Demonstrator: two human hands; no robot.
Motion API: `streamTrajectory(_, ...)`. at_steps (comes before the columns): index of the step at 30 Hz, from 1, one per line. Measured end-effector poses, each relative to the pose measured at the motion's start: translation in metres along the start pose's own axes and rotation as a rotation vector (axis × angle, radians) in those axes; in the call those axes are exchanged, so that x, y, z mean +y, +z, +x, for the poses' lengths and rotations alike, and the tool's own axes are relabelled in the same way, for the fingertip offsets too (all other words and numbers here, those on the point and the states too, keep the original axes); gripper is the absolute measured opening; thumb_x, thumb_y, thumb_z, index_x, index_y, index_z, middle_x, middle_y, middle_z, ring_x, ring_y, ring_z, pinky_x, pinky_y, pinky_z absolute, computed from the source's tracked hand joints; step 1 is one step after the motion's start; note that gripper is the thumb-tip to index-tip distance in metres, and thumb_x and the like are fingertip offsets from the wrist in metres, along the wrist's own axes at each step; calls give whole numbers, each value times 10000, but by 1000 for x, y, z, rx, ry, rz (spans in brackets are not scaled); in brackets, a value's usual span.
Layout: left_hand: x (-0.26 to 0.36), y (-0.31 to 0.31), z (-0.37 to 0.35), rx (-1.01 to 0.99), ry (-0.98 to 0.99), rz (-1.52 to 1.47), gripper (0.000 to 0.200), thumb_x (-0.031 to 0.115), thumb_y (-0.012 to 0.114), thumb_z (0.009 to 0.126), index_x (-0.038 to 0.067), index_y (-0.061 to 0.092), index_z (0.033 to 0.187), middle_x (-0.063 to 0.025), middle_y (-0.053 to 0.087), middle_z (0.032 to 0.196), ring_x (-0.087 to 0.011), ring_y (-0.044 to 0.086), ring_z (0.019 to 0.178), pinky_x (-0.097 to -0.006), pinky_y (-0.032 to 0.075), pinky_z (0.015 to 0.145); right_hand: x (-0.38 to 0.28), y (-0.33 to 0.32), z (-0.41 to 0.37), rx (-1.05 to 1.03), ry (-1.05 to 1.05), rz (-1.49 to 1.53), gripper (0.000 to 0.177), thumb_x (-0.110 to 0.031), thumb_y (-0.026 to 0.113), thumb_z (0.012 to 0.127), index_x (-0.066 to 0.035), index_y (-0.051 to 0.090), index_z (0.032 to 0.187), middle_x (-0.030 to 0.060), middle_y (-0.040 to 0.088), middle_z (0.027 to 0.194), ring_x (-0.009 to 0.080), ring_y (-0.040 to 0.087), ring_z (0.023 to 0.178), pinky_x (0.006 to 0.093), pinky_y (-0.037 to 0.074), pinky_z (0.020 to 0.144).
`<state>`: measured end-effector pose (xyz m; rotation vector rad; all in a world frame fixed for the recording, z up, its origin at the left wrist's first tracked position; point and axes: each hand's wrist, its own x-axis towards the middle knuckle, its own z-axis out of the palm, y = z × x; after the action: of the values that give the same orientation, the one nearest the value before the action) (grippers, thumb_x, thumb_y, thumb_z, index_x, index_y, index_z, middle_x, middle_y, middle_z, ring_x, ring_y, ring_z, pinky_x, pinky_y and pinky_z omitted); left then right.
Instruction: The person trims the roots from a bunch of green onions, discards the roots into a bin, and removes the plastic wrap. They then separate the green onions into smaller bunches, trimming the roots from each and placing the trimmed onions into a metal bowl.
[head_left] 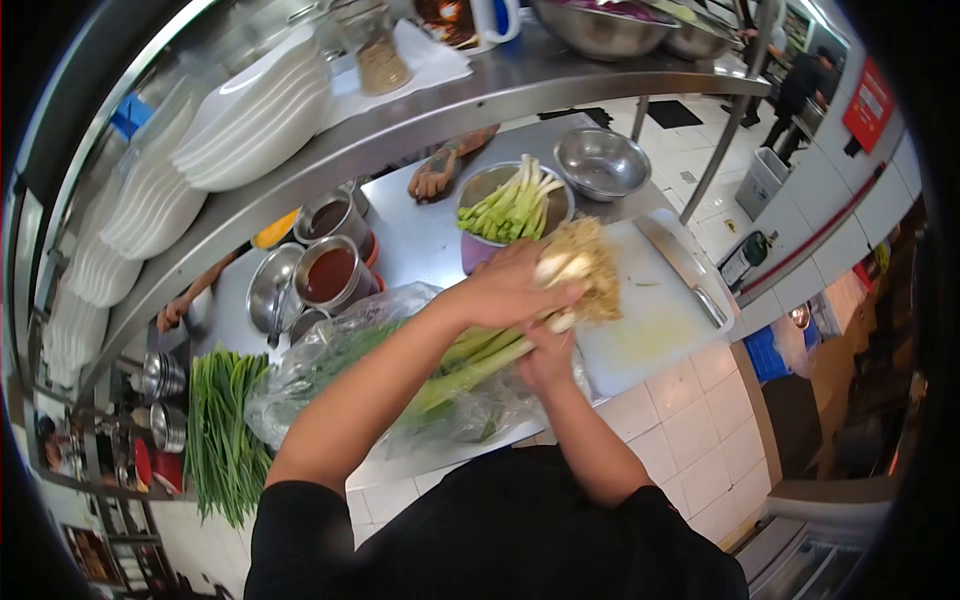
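Observation:
My left hand is closed over the white ends of a bunch of green onions. Just below it, my right hand grips the same stalks from the near side. Their tangled pale roots stick out to the right over the white cutting board. The green ends run left into a clear plastic bag. A knife lies along the board's far right side. Past my left hand, a metal pot holds trimmed green onion pieces.
An empty steel bowl stands behind the board. Pots of dark red sauce and loose long greens are at left. Another person's hand rests across the counter. A steel shelf with stacked white plates spans above.

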<state>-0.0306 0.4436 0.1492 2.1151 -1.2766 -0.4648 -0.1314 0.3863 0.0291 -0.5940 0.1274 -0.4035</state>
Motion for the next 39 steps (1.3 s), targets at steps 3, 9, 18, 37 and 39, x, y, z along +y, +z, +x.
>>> streamTrajectory(3, 7, 10, 10, 66, 2, -243, 979, 694, 573, 798, -102, 373, 1330, -352, 466, 1283, -419, 459, 1248, -417, 362, 1044, -22, -1, 7, -6, -112, -49, 559, -8, 629, 803, -51, 410, 1316, 108, 549, 1196, 228, 579, 1084, 396, 492, 942)
streamTrajectory(9, 54, 14, 38, 71, 17, -166, 974, 649, 553, 848, -141, 302, 1359, -317, 478, 1275, -402, 492, 1203, -392, 370, 1037, -80, -26, 24, -82, -321, -91, 543, -128, 586, 858, 6, 377, 1342, 150, 538, 1246, 264, 578, 1115, 389, 485, 967)
streamTrajectory(18, 100, 103, 126, 133, -29, -60, 930, 576, 586, 815, -104, 312, 1387, -299, 515, 1237, -408, 529, 1144, -484, 419, 958, -176, -101, 64, -263, -165, -19, 636, -409, 470, 957, 0, 312, 1418, 190, 435, 1391, 308, 465, 1257, 413, 391, 1073)
streamTrajectory(37, -58, 110, 36, 256, -332, 109, 922, 610, 693, 727, 47, 416, 1403, -225, 425, 1426, -377, 388, 1327, -507, 239, 1124, -253, -235, 24, 302, 399, -618, 406, -198, 706, 853, -23, 546, 1182, 109, 643, 1108, 191, 667, 834, 334, 570, 708)
streamTrajectory(39, -98, 95, -44, 169, -717, 390, 1136, 678, 739, 594, 102, 311, 1475, -206, 284, 1522, -394, 218, 1421, -535, 148, 1150, -277, -217, 26, -38, 843, -1476, 454, -228, 775, 780, 0, 585, 1124, 127, 607, 1170, 201, 644, 928, 309, 525, 710)
